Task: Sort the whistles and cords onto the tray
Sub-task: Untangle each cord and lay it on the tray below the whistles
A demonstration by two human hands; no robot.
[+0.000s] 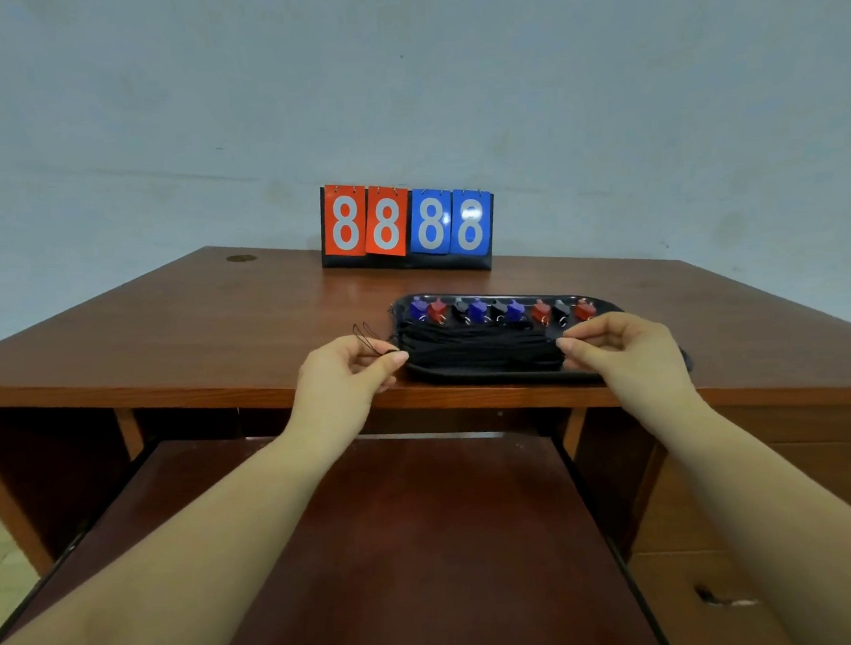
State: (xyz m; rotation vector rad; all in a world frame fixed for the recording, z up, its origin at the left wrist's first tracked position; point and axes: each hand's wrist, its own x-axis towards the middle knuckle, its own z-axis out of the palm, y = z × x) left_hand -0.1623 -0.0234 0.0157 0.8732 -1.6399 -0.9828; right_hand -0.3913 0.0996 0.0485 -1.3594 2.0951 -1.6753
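Observation:
A black tray (607, 306) lies near the front edge of the wooden desk. Along its far side stands a row of several whistles (477, 310) in blue, red and black. A bundle of black cords (480, 346) lies across the tray's near side. My left hand (347, 372) pinches the left end of the cords, where thin loops stick out past the tray's left rim. My right hand (614, 343) pinches the right end of the cord bundle over the tray.
A flip scoreboard (405, 228) showing 8 8 8 8 in red and blue stands at the back of the desk (190, 336), against the wall. A pulled-out keyboard shelf (377, 549) sits below the desk's front edge, under my forearms.

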